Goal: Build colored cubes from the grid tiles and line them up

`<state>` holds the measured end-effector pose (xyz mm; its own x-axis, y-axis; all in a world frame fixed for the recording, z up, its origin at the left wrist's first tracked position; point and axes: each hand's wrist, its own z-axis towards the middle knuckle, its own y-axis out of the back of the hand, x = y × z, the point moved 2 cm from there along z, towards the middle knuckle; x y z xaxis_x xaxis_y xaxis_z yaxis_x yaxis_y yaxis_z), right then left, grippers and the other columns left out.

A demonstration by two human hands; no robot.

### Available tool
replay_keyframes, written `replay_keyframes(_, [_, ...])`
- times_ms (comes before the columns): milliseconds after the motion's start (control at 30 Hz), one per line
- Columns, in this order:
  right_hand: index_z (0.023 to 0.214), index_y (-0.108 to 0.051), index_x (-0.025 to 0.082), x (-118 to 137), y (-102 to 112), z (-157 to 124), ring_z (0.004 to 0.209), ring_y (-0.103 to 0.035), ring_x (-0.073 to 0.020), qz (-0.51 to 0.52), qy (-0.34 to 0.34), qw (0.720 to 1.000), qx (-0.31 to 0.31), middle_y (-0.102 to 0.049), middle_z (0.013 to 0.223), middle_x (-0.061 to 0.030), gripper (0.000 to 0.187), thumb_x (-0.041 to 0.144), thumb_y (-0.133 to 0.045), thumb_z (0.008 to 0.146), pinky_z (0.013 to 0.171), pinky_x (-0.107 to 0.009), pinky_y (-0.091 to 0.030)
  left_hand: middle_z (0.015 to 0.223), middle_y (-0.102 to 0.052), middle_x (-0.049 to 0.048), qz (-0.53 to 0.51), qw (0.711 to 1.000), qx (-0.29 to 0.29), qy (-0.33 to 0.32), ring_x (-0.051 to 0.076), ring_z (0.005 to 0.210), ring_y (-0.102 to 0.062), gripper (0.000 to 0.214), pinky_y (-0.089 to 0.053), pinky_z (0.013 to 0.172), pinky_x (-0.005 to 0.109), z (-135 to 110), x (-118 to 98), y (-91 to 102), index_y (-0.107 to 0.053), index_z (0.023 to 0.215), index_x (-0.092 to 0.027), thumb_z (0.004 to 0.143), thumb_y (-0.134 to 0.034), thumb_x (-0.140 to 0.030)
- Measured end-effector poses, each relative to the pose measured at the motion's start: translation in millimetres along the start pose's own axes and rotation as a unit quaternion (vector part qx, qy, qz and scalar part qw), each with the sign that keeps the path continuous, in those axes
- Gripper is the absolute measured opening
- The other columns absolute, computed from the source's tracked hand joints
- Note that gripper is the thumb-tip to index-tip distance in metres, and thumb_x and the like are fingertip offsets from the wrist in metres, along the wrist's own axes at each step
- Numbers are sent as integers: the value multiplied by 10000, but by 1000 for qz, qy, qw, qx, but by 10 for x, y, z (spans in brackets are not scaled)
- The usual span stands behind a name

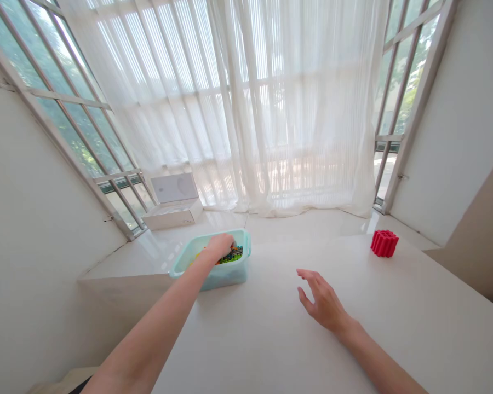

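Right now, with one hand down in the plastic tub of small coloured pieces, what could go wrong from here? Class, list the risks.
The left hand is inside the pale teal plastic tub at the table's edge, so a hard tug might tip it and spill the small coloured pieces. The red ribbed block stands near the far edge, where a sweep of the right hand could knock it off.

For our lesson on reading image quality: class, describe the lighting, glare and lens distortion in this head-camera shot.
Head view: strong backlight through the sheer curtain nearly washes out the window; head view: glare shines on the glossy ledge; head view: wide-angle distortion makes the window frame lean inward; head view: the right hand shows no clear blur.
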<state>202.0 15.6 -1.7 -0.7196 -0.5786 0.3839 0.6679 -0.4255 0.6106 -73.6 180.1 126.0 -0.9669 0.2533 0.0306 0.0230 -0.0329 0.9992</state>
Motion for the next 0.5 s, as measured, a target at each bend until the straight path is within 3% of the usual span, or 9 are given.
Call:
replay_keyframes(67, [1326, -411, 217, -42, 59, -20, 1016, -621, -251, 12, -17, 1000, -11, -631, 1116, -108, 416, 157, -489, 921, 873, -436, -550, 757, -725, 106, 11, 999, -35, 11, 262, 769, -670, 143, -424, 674, 288, -1, 20, 70, -704, 667, -179, 745, -585, -180])
replay_keyframes(167, [1304, -440, 220, -88, 138, -6, 944, -634, -239, 21, -48, 998, -35, -633, 1096, -102, 386, 181, -495, 924, 822, -420, -557, 910, -734, 105, 18, 993, -109, 30, 263, 907, -663, 266, -438, 712, 286, -116, 34, 197, -719, 898, -214, 885, -457, -256])
replay_keyframes(267, [1194, -526, 226, -107, 187, 39, 869, -638, -225, 48, -92, 993, -47, -643, 1061, -91, 264, 216, -495, 933, 749, -391, -559, 916, -740, 54, -74, 973, -216, 22, 215, 843, -673, 262, -465, 710, 271, -371, -128, 145, -674, 1026, -242, 924, -464, -362])
replay_keyframes(367, [1045, -594, 230, -129, 209, 76, 785, -633, -196, 107, -143, 983, -29, -658, 1013, -74, 151, 272, -478, 958, 683, -351, -556, 826, -737, 9, -252, 927, -272, -53, 166, 707, -677, 182, -495, 680, 252, -668, -530, -245, -642, 975, -224, 904, -543, -359])
replay_keyframes(500, [1051, -607, 231, -178, 197, 69, 844, -646, -190, 175, -170, 969, 34, -664, 1038, -68, 177, 335, -500, 956, 696, -327, -560, 946, -739, 23, -294, 910, -225, -186, 173, 846, -693, 92, -511, 769, 272, -944, -1127, -932, -630, 913, -224, 896, -547, -189])
